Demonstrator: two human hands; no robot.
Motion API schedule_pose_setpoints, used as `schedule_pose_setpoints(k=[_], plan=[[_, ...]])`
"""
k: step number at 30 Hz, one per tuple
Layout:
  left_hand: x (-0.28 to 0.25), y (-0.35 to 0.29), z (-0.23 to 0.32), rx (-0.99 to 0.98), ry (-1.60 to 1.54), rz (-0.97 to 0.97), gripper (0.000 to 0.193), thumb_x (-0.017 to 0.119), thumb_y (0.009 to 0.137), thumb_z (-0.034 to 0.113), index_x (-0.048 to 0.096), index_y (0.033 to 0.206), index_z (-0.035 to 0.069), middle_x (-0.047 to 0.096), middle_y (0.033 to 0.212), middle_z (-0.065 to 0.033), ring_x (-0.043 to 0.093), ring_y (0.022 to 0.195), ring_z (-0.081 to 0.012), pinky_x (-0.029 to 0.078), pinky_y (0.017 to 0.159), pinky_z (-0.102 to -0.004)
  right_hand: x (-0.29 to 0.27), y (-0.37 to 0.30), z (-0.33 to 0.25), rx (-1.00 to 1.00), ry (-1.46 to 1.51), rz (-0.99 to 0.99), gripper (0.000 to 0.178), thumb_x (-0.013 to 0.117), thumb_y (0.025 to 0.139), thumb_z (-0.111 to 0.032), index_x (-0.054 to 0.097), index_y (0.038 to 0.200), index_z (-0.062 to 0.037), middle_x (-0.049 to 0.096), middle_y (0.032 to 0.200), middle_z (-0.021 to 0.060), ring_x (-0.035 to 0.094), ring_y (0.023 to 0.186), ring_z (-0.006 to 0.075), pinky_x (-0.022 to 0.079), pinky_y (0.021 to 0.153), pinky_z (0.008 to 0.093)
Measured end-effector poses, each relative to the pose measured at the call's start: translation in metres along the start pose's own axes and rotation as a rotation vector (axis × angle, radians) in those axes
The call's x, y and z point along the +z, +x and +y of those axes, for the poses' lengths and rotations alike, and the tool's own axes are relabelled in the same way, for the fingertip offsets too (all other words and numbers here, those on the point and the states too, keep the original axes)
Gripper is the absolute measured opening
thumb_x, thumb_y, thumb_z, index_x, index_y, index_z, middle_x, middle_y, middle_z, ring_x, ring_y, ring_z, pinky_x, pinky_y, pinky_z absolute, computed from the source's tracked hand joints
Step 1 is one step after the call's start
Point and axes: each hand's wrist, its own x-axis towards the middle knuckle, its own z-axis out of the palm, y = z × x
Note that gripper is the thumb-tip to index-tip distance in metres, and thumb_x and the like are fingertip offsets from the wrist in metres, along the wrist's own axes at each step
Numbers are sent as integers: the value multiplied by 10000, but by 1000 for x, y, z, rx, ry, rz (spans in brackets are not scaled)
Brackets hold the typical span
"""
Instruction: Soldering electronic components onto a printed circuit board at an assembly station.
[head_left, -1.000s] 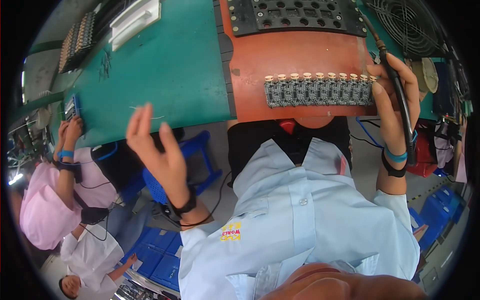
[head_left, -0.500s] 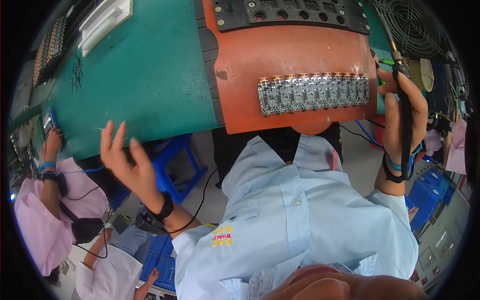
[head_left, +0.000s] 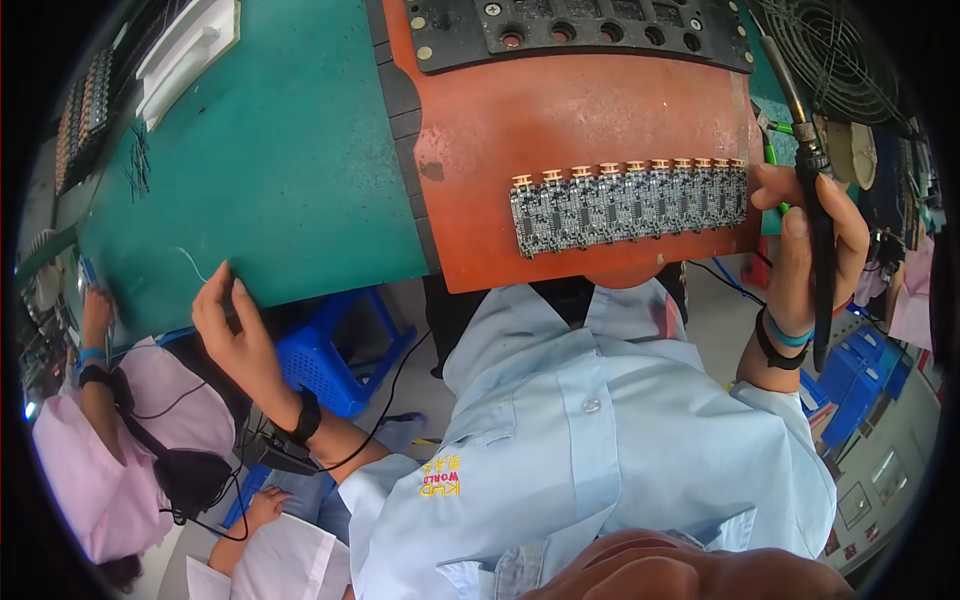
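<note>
blue plastic stool (head_left: 322,368), round fan guard (head_left: 838,62)

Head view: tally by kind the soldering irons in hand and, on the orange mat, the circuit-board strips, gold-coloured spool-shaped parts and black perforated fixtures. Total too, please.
Soldering iron: 1
Circuit-board strip: 1
Gold-coloured spool-shaped parts: 10
Black perforated fixture: 1
Total: 13

One strip of circuit boards (head_left: 632,212), ten coppery spool-shaped parts (head_left: 609,169), one soldering iron (head_left: 822,270), one thin pale wire (head_left: 190,261), one red mat (head_left: 560,120), one black holed fixture (head_left: 587,49) and one fan guard (head_left: 840,60) are seen.
</note>
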Motion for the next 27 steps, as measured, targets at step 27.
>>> schedule_pose_setpoints(k=[27], plan=[[27,-14,210,550,-1128,-340,379,618,632,-99,652,1005,-41,629,1001,-172,626,897,-286,528,846,-403,34,-17,-26,-73,419,39,460,576,866,-54,313,1231,42,630,792,198,630,653,217,506,628,288]])
